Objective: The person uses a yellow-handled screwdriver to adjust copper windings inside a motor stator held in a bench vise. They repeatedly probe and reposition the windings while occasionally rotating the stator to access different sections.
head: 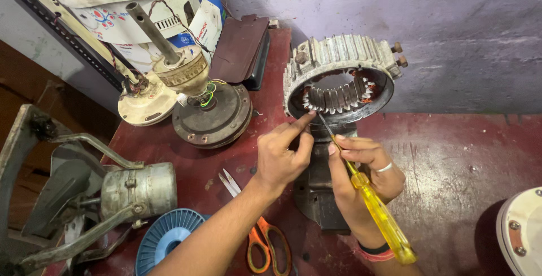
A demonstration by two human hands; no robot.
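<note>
We have the ring-shaped grey metal motor stator with copper windings (339,78) standing on edge on a dark metal block (324,191), at the far middle of the dark red worktop (451,163). Its open face is turned toward us, so the inner teeth lie up and ahead of both hands.

Our right hand (361,174) is clamped on the yellow translucent-handled screwdriver (372,202). The tool's long axis runs from low right, near our wrist, up and left to its tip at the stator's lower inner rim. Our left hand (282,154) holds nothing; its forefinger is stretched out and touches that same lower rim just left of the tip, the other fingers loosely curled. The two hands are about equally near, one on either side of the blade.

Orange-handled scissors (257,228) lie near our left forearm. At far left, behind a round brown fan motor with a shaft (209,106), stands a white and blue cardboard box (206,19), tilted, with a blue printed label; beside it leans a flat dark brown cover (240,47).
</note>
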